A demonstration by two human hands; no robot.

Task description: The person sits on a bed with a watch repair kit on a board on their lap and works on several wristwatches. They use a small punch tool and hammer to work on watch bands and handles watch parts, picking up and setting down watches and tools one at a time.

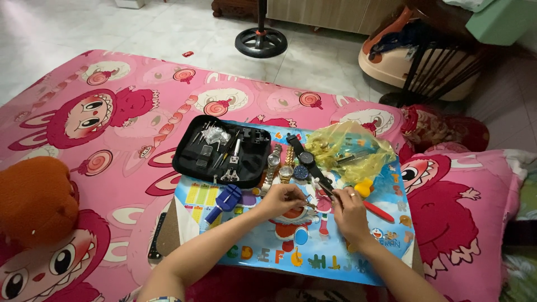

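Both hands are pinching in tight over the middle of the blue cartoon mat (335,251). Left hand (284,199) is curling its fingers closed around something tiny near the fingertips, too small to make out what it is. Right hand (348,211), the one wearing a ring, is gripping a black watch strap (319,174) at its near end, fingers closed on it. The two hands are sitting just beside each other, fingertips almost meeting.

That strap is running up and away toward a black-faced watch (306,157), which is lying next to a little row of other watches: a silver one (273,160), a gold one (287,168) and a blue-faced one (301,173). They're all lying on the far half of the mat, just beyond the hands.

Left of the watches, an open black tool case (184,159) is showing off small metal tools and a clear baggie. A blue tool (224,202) is lying near the left wrist. Right of the watches, a crumpled yellow plastic bag (347,146) is sitting with bits inside, and a red-handled tool with a yellow end (373,206) is lying right next to the right hand.

Everything is resting on a pink cartoon blanket (112,140), with an orange plush thing (34,201) off at the left edge. A black fan base (260,42) is standing on the tile floor well behind.
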